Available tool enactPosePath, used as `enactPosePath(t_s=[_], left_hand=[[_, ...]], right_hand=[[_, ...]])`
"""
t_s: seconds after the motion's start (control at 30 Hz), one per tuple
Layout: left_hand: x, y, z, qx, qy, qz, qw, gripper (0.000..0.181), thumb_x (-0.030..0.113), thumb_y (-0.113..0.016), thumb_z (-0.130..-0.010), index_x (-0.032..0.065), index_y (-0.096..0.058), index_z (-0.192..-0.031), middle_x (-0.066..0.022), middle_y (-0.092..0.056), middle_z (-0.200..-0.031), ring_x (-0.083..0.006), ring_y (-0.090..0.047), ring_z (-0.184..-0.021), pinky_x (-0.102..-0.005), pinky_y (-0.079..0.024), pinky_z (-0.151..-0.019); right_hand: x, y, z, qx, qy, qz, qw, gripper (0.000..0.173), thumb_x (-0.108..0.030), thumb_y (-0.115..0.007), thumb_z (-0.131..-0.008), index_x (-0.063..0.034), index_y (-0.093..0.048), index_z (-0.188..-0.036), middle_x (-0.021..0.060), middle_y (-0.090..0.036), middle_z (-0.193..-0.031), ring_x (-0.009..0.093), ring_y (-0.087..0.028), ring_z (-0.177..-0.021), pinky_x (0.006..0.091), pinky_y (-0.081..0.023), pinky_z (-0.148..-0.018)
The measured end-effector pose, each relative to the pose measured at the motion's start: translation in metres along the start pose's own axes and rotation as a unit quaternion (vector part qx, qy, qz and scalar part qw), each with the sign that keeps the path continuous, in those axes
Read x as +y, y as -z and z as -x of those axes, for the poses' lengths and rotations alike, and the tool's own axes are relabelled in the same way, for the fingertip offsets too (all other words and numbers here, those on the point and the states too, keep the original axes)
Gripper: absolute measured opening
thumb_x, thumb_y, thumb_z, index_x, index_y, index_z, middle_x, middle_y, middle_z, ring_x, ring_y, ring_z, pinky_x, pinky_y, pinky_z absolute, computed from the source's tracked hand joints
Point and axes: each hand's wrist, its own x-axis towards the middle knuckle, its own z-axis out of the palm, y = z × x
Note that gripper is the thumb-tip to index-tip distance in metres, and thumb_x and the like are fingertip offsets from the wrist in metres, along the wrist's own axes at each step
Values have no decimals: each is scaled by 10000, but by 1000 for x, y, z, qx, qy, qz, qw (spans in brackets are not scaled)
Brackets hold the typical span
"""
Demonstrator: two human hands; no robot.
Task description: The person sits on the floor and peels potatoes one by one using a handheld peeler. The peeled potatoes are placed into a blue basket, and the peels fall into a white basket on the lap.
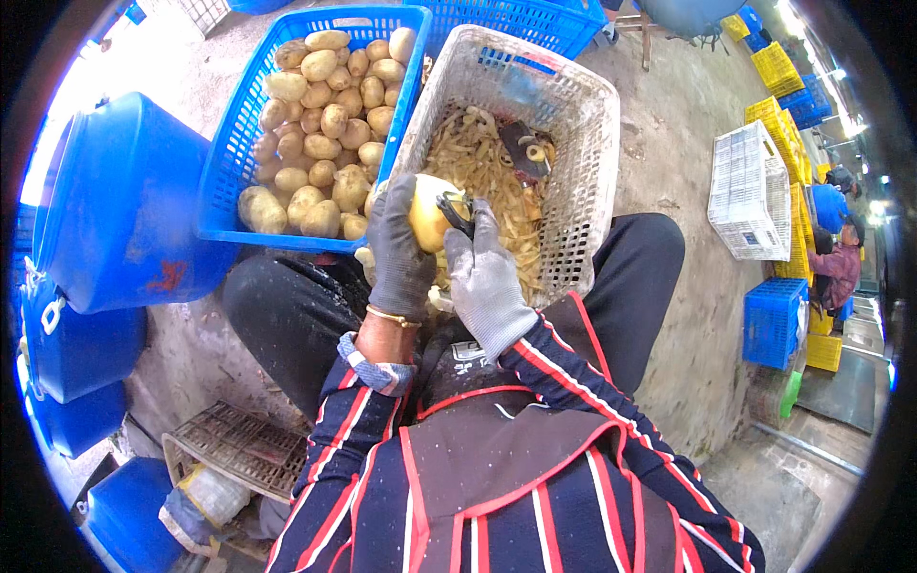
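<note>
My left hand (401, 247), in a dark grey glove, grips a large pale-yellow potato (428, 211) whose visible side looks peeled. In my right hand (486, 276), gloved in lighter grey, is a black-handled peeler (455, 215) that lies against the potato. Both hands are over the near end of a dirty white plastic crate (598, 165). Potato peelings (469, 147) cover its bottom, with a dark object (521, 150) among them. To the left of it stands a blue plastic crate (215, 208) full of unpeeled potatoes (322, 147).
Large blue plastic barrels (136, 208) line the left side. Behind the white crate is another blue crate (516, 25). A white crate (749, 190), yellow crates (777, 68) and a blue crate (774, 322) stand at right, near a seated person (838, 265). A worn crate (236, 444) sits at lower left.
</note>
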Motion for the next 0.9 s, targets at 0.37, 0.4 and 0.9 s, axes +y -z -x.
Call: enactPosePath(t_s=[0.37,0.4,0.9], left_hand=[[33,-24,8,-66,139,187,970,442,266,-551,-947,62,-417,-1316,-148,-544,-1232,-263,-580,-1087,-388,-487,-951],[40,-30,14,-57,133,183,972,400,260,-553,-944,60,-454,-1276,-139,-564,-1203,-256,-577,-1098,-383,-463,-983],[-10,-5,1,115,49,25,992,258,267,-565,-937,40,-590,-1057,-63,-625,-966,-154,-612,-855,-277,-528,-754]], right_hand=[[0,14,-16,2,4,-54,999,469,-216,-509,-954,55,-392,-1318,297,-634,-881,426,-641,-847,469,-494,-705],[2,22,-23,-22,-26,-74,997,464,-219,-502,-956,59,-397,-1313,301,-633,-901,430,-637,-873,467,-494,-721],[16,-9,-1,-13,-51,-37,998,552,-217,-494,-944,115,-286,-1333,332,-619,-878,472,-621,-833,495,-493,-701]])
